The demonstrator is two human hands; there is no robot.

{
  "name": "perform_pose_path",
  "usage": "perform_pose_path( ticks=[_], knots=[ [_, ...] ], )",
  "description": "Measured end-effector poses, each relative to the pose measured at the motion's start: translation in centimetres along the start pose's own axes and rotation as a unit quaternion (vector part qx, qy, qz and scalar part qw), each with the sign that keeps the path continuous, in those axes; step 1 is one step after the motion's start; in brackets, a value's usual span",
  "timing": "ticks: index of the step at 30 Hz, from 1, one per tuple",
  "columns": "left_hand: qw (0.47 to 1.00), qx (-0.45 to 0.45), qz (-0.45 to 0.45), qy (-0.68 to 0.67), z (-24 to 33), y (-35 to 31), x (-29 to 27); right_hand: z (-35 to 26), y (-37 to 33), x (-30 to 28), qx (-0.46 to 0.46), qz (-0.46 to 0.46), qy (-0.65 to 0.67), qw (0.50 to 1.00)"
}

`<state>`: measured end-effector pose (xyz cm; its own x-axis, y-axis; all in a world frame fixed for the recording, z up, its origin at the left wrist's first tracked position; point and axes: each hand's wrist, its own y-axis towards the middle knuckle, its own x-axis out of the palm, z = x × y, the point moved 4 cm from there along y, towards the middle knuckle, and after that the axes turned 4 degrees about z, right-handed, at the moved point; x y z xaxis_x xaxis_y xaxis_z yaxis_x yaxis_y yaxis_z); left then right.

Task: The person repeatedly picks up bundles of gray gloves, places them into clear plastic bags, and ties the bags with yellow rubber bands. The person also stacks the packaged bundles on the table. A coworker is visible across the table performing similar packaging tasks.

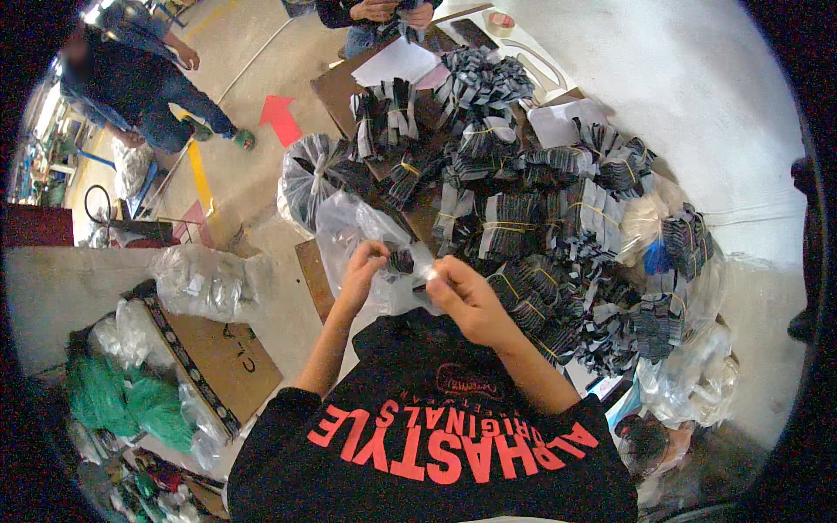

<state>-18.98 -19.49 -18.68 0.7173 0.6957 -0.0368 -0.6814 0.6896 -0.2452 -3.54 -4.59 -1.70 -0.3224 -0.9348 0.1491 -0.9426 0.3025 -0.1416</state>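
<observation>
A clear plastic bag (pixel 356 225) hangs at the table's near left edge, in front of my body. My right hand (pixel 466 298) is closed on a gathered, whitish part of it. My left hand (pixel 364 268) is on the bag's near side, its fingers curled in a pinch at the plastic; the exact grip is partly hidden. Between the two hands shows a small dark piece (pixel 401 261), in or behind the bag. To the right lie banded bundles of grey and black fabric strips (pixel 510 228), close to my right hand.
More strips are heaped on the table (pixel 493 77) beside white paper (pixel 397 63) and a tape roll (pixel 500 23). A filled, tied bag (pixel 316 170) stands left. A cardboard box (pixel 228 362) and green netting (pixel 131 405) are lower left. One person (pixel 144 78) is far left; another's hands (pixel 392 13) show beyond the table.
</observation>
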Motion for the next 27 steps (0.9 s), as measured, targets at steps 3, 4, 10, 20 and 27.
perform_pose_path(
  ticks=[3, 4, 10, 20, 27],
  knots=[
    [0.938, -0.086, -0.104, 0.319, -8.1, 0.2, -1.0, -2.6, 0.2, -0.4, -0.031, -0.026, 0.060, 0.997],
    [0.892, -0.105, -0.137, 0.417, -10.4, 0.1, -1.2, -3.1, 0.2, -0.6, -0.037, -0.035, 0.073, 0.996],
    [0.752, -0.242, -0.145, 0.595, -16.2, -2.6, -9.2, -4.5, -1.8, -2.9, -0.045, -0.009, 0.119, 0.992],
    [0.750, -0.329, 0.031, 0.573, 1.1, -8.2, -20.0, -9.3, -1.0, -2.9, -0.131, -0.048, 0.051, 0.989],
    [0.777, -0.412, 0.210, 0.428, 10.6, -13.1, -22.4, -8.5, 0.2, -0.5, -0.082, -0.083, 0.148, 0.982]
  ],
)
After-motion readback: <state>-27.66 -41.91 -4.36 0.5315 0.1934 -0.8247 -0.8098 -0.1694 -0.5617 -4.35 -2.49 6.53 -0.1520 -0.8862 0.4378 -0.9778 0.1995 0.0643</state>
